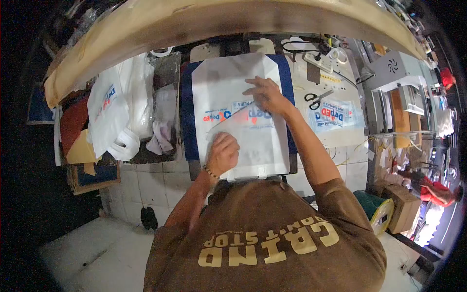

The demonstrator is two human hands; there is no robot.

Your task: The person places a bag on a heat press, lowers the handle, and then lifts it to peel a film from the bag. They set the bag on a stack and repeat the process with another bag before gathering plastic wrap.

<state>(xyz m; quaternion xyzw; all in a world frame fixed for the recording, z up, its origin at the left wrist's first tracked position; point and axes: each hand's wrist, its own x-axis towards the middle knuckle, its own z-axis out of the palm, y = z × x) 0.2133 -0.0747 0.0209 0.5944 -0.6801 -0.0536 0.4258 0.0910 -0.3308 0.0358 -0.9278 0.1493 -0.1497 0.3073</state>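
Observation:
A white bag (209,92) lies flat on a dark blue pad (187,112) in front of me, with blue and red lettering across its middle. Over the lettering is a clear film sheet (238,129), its edge running slantwise between my hands. My left hand (224,152) is closed at the near-left corner of the film, fingers curled and seemingly pinching it; the fingertips are partly hidden. Above the print, my right hand (267,96) rests with spread fingers on the bag and the film's upper part, holding nothing.
To the right, scissors (316,99), printed film sheets (333,117) and a power strip (318,63) lie on a pale table. White printed bags (109,104) are stacked at left. A padded beam (233,22) spans overhead. A grey machine (396,73) stands far right.

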